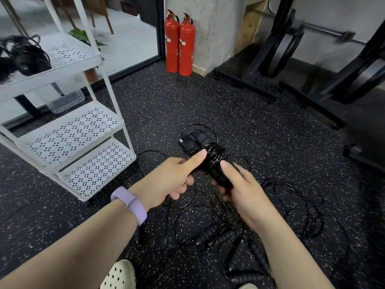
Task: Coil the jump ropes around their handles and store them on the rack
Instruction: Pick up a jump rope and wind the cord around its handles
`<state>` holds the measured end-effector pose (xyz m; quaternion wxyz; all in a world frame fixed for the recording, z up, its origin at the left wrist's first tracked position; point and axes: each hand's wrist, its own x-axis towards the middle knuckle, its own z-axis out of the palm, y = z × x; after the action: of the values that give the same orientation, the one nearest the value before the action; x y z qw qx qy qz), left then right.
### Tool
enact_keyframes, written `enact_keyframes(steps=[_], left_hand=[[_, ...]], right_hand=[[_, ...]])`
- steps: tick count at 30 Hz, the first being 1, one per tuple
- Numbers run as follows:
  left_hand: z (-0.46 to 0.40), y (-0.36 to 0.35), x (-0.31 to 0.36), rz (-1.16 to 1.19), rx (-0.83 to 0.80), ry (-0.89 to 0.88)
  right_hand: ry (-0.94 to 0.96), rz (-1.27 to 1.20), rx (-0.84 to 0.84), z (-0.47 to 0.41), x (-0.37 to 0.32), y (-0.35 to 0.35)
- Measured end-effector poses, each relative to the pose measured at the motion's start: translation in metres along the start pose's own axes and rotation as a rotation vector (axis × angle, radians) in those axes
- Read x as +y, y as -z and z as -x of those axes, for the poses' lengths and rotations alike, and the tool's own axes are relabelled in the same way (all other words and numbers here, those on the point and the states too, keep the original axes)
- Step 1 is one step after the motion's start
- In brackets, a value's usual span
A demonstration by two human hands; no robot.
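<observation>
Loose jump ropes (pixel 218 236) sprawl tangled on the speckled black floor (pixel 260 132).

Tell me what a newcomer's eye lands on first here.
First, the two hands at centre: the left hand and right hand both grip a pair of black jump-rope handles wound with cord. Next, the two red fire extinguishers standing against the concrete pillar at the back. Then the white rack on the left, with loose ropes sprawled over the speckled floor below the hands.
</observation>
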<state>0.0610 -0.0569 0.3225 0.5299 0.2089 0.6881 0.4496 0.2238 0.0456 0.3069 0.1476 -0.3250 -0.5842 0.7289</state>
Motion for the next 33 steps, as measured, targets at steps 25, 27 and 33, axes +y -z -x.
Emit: enact_keyframes(steps=[25,27,33], left_hand=[[0.003,0.006,-0.006,0.042,-0.242,-0.044],[0.005,0.003,-0.004,0.013,-0.285,-0.076],[0.002,0.003,0.000,0.013,-0.122,0.025]], right_hand=[[-0.231,-0.163,-0.266,0.004,0.002,-0.007],[-0.247,-0.193,-0.291,0.003,0.005,-0.005],[0.034,0.202,0.034,-0.003,0.010,-0.006]])
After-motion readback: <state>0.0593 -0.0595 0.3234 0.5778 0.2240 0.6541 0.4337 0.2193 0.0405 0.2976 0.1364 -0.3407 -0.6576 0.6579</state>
